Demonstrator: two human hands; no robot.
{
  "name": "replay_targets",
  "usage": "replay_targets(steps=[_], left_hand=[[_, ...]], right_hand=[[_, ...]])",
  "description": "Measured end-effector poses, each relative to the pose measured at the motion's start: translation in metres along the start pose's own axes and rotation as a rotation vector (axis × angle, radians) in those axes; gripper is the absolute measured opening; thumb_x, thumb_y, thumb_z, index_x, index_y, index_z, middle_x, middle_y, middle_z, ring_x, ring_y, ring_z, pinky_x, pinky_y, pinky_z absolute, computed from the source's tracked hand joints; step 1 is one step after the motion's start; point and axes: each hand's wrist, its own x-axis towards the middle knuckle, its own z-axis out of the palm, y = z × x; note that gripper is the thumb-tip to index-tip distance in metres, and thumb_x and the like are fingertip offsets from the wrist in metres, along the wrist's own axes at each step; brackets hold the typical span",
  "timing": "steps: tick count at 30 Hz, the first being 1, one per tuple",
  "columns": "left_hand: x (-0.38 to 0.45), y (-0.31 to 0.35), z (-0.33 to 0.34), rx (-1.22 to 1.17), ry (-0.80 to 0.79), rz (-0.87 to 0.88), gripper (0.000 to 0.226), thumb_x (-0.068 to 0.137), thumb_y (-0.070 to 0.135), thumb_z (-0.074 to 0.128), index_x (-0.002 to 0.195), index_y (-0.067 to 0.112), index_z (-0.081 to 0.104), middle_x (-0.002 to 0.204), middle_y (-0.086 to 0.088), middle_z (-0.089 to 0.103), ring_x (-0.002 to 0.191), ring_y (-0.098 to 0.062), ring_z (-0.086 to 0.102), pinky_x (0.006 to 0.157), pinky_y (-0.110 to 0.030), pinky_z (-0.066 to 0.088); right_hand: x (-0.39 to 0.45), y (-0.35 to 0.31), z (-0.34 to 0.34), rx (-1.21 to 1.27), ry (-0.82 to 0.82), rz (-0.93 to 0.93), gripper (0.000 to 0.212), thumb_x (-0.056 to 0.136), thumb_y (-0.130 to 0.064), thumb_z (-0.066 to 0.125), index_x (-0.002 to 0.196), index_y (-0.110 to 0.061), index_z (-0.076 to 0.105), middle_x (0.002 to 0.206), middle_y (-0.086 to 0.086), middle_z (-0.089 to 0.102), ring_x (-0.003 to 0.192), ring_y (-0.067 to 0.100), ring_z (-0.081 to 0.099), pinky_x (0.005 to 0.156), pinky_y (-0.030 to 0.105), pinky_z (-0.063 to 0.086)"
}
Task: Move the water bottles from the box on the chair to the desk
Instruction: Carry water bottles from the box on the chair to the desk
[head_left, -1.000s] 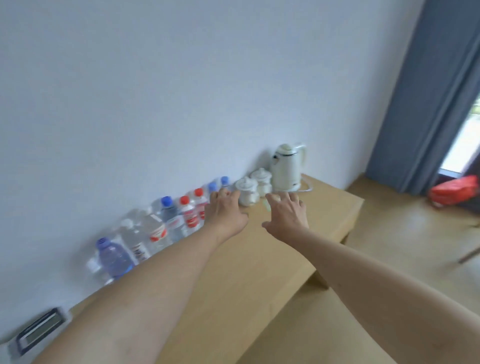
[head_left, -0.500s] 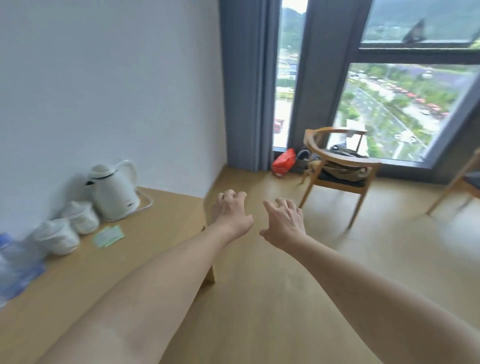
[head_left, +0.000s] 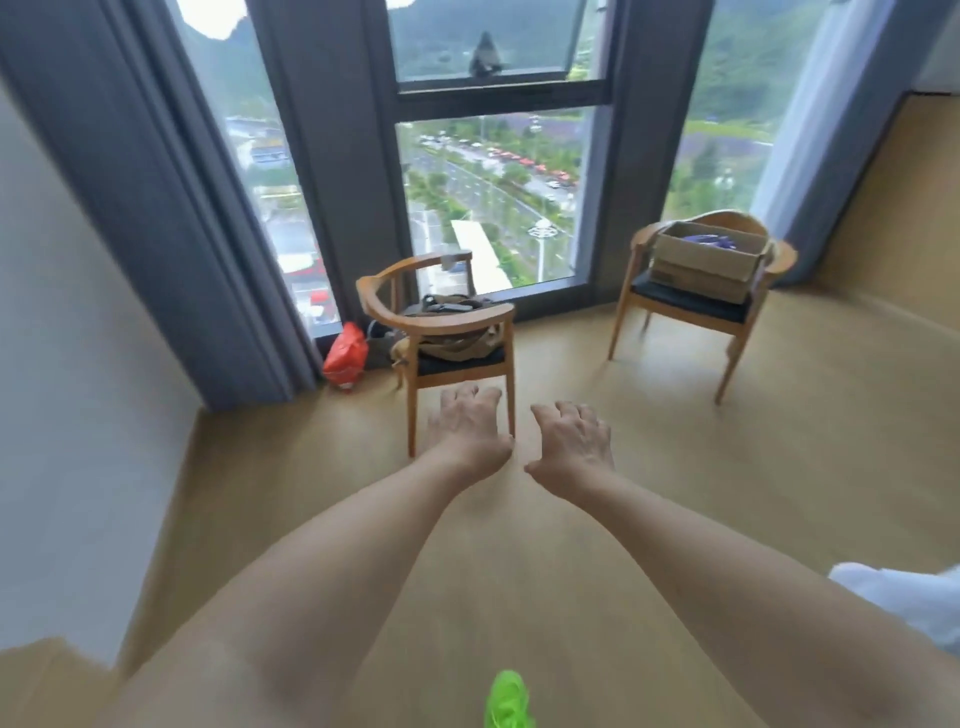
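A brown cardboard box (head_left: 704, 267) sits on the wooden chair (head_left: 691, 306) at the right by the window; blue-capped water bottles (head_left: 709, 240) show inside its open top. My left hand (head_left: 467, 428) and my right hand (head_left: 569, 441) are stretched out in front of me over the floor, fingers loosely bent, holding nothing. Both hands are well short of the box. Only a corner of the desk (head_left: 47, 680) shows at the bottom left.
A second wooden chair (head_left: 441, 332) with a bag on its seat stands just beyond my left hand. A red bag (head_left: 345, 356) lies on the floor by the grey curtain (head_left: 171, 208). My green shoe (head_left: 506, 701) shows at the bottom. Wooden floor lies between me and the chairs.
My view has swung right from the desk with its row of bottles and kettle to the window and the two chairs. Both hands stay empty and outstretched.
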Motion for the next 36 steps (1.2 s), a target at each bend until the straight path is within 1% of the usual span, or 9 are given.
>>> replay_targets(steps=[4,8,11,17,20,23,27,32,36], left_hand=[[0.11,0.042,0.002,0.037,-0.003,0.123,0.057,0.089,0.039,0.069,0.141,0.026,0.051,0.142,-0.007,0.049,0.131,-0.03,0.042,0.102,-0.046,0.043],[0.2,0.092,0.004,0.027,-0.016,0.229,0.059,0.089,0.037,0.07,0.144,0.025,0.05,0.145,-0.008,0.048,0.132,-0.03,0.042,0.103,-0.045,0.043],[0.252,0.129,0.016,0.006,-0.047,0.316,0.06,0.089,0.034,0.069,0.146,0.024,0.05,0.145,-0.008,0.048,0.133,-0.03,0.041,0.101,-0.043,0.042],[0.342,0.201,0.059,0.029,-0.114,0.48,0.061,0.091,0.031,0.066,0.148,0.023,0.047,0.15,-0.01,0.047,0.137,-0.03,0.039,0.106,-0.043,0.042],[0.396,0.239,0.087,0.038,-0.12,0.511,0.061,0.091,0.033,0.067,0.148,0.023,0.048,0.149,-0.01,0.047,0.137,-0.03,0.04,0.106,-0.041,0.042],[0.457,0.28,0.119,0.045,-0.107,0.528,0.058,0.09,0.032,0.069,0.145,0.023,0.05,0.146,-0.009,0.048,0.135,-0.029,0.041,0.103,-0.039,0.044],[0.536,0.335,0.149,0.039,-0.108,0.51,0.058,0.09,0.033,0.07,0.144,0.023,0.05,0.144,-0.007,0.049,0.133,-0.029,0.042,0.1,-0.04,0.046],[0.617,0.388,0.177,-0.01,-0.113,0.463,0.051,0.088,0.032,0.072,0.135,0.023,0.056,0.139,-0.007,0.052,0.127,-0.029,0.044,0.095,-0.038,0.046],[0.674,0.414,0.201,0.005,-0.16,0.466,0.052,0.088,0.029,0.072,0.137,0.023,0.055,0.141,-0.008,0.051,0.13,-0.029,0.043,0.098,-0.04,0.048]], right_hand=[[0.084,0.043,-0.024,-0.025,0.044,0.099,0.068,0.085,-0.041,0.073,0.145,-0.028,0.045,0.15,0.01,0.045,0.138,0.033,0.038,0.109,0.046,0.035],[0.153,0.087,-0.052,-0.039,0.111,0.209,0.067,0.086,-0.04,0.073,0.145,-0.027,0.045,0.145,0.008,0.049,0.135,0.031,0.041,0.107,0.044,0.037],[0.191,0.126,-0.063,-0.022,0.119,0.29,0.067,0.084,-0.042,0.074,0.144,-0.029,0.045,0.141,0.005,0.05,0.132,0.029,0.042,0.105,0.041,0.037],[0.266,0.209,-0.061,0.013,0.094,0.424,0.072,0.085,-0.043,0.073,0.148,-0.032,0.041,0.141,0.005,0.048,0.133,0.029,0.04,0.104,0.04,0.037],[0.313,0.256,-0.057,0.008,0.103,0.438,0.068,0.085,-0.043,0.072,0.146,-0.031,0.044,0.141,0.005,0.049,0.133,0.029,0.04,0.103,0.041,0.037],[0.369,0.309,-0.057,0.008,0.125,0.445,0.062,0.086,-0.042,0.073,0.142,-0.029,0.049,0.136,0.004,0.052,0.128,0.028,0.044,0.099,0.039,0.04],[0.443,0.377,-0.073,0.02,0.128,0.455,0.06,0.086,-0.042,0.074,0.139,-0.03,0.049,0.136,0.004,0.053,0.126,0.028,0.045,0.096,0.04,0.041],[0.518,0.443,-0.094,0.028,0.091,0.468,0.065,0.087,-0.039,0.074,0.145,-0.032,0.045,0.14,0.004,0.051,0.129,0.028,0.043,0.1,0.04,0.041],[0.574,0.478,-0.097,0.054,0.059,0.473,0.067,0.087,-0.04,0.074,0.146,-0.033,0.044,0.141,0.003,0.051,0.131,0.027,0.043,0.102,0.041,0.041]])
